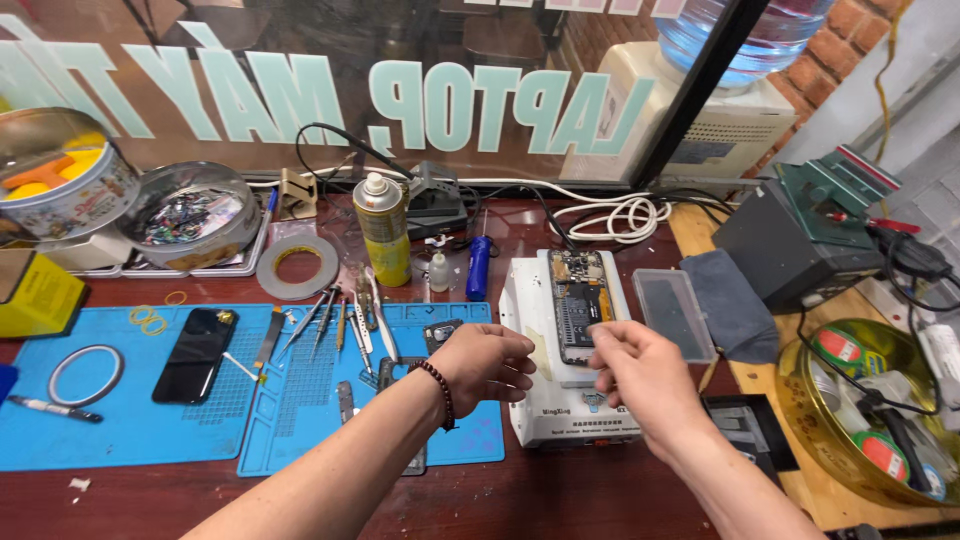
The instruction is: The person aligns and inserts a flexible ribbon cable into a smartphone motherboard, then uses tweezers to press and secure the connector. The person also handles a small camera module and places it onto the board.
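An opened phone (580, 300) with its back off lies on a white heating plate machine (565, 415), its circuit board and black battery showing. My right hand (645, 375) hovers at the phone's lower right edge, fingers pinched close together; whether it holds something small I cannot tell. My left hand (480, 365), with a dark bead bracelet at the wrist, is curled over the machine's left edge above the blue mat (300, 420). Nothing shows in its loose fist.
Tweezers and small tools (340, 325) lie on the blue mats beside a black phone (195, 355). A yellow spray can (383, 228), tape roll (297, 266), blue screwdriver (478, 268), round tins (195, 215), clear plastic lid (672, 312), grey cloth (730, 305) and a yellow bowl (870, 420) surround the work area.
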Demonstrator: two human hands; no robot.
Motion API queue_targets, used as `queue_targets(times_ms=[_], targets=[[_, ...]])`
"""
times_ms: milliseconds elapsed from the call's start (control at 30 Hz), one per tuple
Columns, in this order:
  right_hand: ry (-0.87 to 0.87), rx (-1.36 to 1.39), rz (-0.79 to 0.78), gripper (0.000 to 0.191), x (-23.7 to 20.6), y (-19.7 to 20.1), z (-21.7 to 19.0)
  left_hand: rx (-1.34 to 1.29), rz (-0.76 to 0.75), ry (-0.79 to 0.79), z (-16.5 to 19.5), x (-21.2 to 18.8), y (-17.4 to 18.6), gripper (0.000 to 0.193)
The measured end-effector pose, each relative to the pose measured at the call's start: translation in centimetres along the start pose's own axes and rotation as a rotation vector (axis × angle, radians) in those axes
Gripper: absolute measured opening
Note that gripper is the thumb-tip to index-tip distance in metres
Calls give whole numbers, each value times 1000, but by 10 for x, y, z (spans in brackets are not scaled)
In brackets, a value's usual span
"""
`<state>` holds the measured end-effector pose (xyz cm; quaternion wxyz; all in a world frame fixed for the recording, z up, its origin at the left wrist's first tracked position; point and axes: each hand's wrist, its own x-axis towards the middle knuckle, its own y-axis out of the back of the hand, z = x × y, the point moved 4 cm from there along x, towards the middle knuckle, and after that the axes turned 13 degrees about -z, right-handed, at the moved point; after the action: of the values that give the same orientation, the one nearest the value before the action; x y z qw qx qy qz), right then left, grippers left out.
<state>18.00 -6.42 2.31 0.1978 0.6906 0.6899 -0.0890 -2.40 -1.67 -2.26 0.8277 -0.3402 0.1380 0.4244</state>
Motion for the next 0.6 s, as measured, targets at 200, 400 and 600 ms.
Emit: queue_targets(times_ms=[200,400,600], targets=[[-60,397,-333,45,22,-82,-38,-213,38,-271,19,-29,13,16],[-31,457,-673,50,31,-161,-72,-235,95,-480,43,-79,37,20],[-8,311,-831,43,34,-254,-90,-216,313,-583,46,-152,92,20]])
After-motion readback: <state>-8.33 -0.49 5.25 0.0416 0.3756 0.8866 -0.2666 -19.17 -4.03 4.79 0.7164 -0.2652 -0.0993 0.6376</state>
